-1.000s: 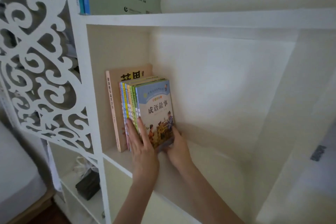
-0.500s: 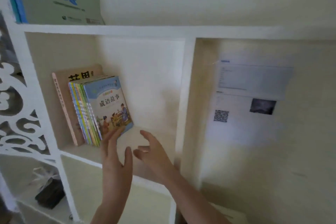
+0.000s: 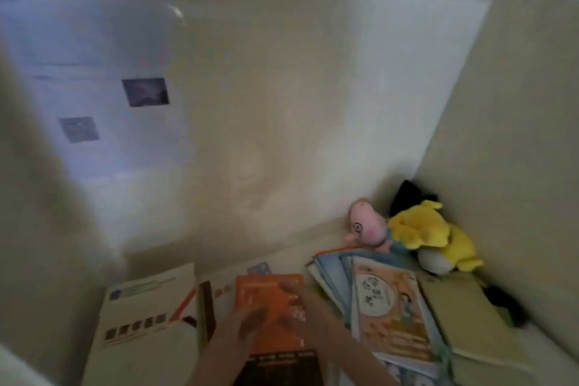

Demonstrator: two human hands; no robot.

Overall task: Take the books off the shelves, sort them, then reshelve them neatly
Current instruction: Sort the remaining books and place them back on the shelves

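Observation:
The view is blurred by motion. An orange book (image 3: 266,301) with a dark lower band lies flat on a pale surface at the bottom centre. My left hand (image 3: 241,327) lies over its left part, fingers stretched onto the cover. My right hand (image 3: 296,307) reaches in from the lower right, its fingers spread on the cover near the right edge. A cream book (image 3: 141,307) lies to the left, with a thin dark book (image 3: 206,307) between the two. A fanned pile of picture books (image 3: 388,307) lies to the right, and beside it a pale yellow book (image 3: 463,316).
A pink plush pig (image 3: 366,226) and a yellow plush toy (image 3: 432,235) sit in the far right corner behind the pile. A sheet with a dark photo (image 3: 145,92) hangs on the wall at left. A pale panel (image 3: 517,135) closes off the right side.
My view has swung right and down from the shelf of upright books to the flat surface. Both hands left the shelved books and now lie on the orange book.

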